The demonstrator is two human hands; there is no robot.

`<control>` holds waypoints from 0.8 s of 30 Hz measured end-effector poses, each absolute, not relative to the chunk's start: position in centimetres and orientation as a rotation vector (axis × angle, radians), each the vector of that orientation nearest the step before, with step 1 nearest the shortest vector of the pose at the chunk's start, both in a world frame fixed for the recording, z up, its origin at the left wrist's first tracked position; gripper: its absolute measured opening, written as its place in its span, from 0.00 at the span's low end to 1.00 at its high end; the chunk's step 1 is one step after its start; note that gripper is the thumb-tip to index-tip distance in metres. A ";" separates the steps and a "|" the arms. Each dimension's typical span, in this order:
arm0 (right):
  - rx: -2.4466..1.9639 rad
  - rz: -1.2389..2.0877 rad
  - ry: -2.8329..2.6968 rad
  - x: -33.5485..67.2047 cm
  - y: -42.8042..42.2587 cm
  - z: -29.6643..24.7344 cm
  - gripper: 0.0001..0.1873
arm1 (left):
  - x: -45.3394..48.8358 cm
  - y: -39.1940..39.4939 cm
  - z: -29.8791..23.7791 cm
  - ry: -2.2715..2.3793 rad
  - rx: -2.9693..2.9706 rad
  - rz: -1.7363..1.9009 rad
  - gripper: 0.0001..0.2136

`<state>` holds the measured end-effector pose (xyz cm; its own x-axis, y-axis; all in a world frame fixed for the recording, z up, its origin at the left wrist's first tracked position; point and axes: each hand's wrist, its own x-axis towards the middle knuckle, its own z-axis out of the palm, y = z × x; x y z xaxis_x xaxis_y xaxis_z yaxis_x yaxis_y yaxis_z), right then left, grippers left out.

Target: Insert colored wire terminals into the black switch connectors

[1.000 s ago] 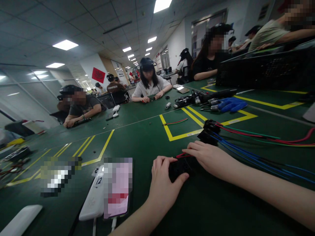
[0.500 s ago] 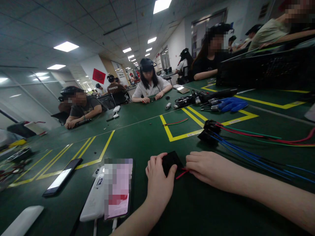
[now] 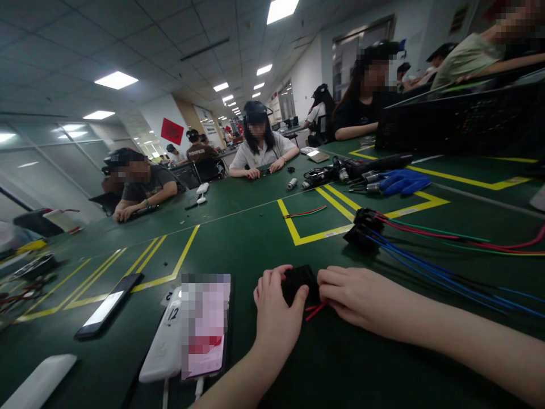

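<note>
My left hand [image 3: 279, 304] is wrapped around a small black block [image 3: 304, 283], thumb on the near side and fingers on the far left side. The block rests on or just above the green table; I cannot tell which. My right hand [image 3: 347, 292] is closed, its fingertips pinched together against the block's right side. Thin red wire [image 3: 314, 311] pokes out below these fingertips, and its other parts are hidden by the fingers. Beyond the right hand lie black blocks [image 3: 365, 230] with red, green and blue wires [image 3: 426, 272] running off to the right.
Left of my hands are a phone [image 3: 208, 326] on a cable, a white power bank [image 3: 164, 341] and another phone [image 3: 108, 307]. Short red and green wires [image 3: 305, 212] lie inside yellow tape. A blue glove [image 3: 404, 182] and tools sit farther back. A co-worker [image 3: 259, 142] sits opposite.
My right hand has moved slightly left, closing the gap to the black block. The block has turned a little, and the red wire now shows lower, as two short strands.
</note>
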<state>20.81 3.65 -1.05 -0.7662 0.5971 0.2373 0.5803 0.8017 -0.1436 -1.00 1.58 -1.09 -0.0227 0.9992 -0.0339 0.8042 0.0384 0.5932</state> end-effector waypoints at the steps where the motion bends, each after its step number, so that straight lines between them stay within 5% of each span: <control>1: -0.891 0.044 -2.706 20.8 3.7 -1.2 0.12 | -1.0 1.5 -1.1 1.858 1.833 0.572 0.20; 13: -0.934 -0.170 -2.553 20.5 5.2 -3.7 0.23 | -1.4 1.2 -1.7 1.838 1.802 0.657 0.24; 24: -1.175 -0.331 -2.526 16.6 12.7 -3.0 0.17 | -1.3 0.8 -0.4 1.834 1.699 0.682 0.26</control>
<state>16.55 12.68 -3.03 -0.6031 0.6939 0.3934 0.7719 0.6321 0.0684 -1.26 0.80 -0.39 -0.0560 0.9971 -0.0506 0.7216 0.0755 0.6882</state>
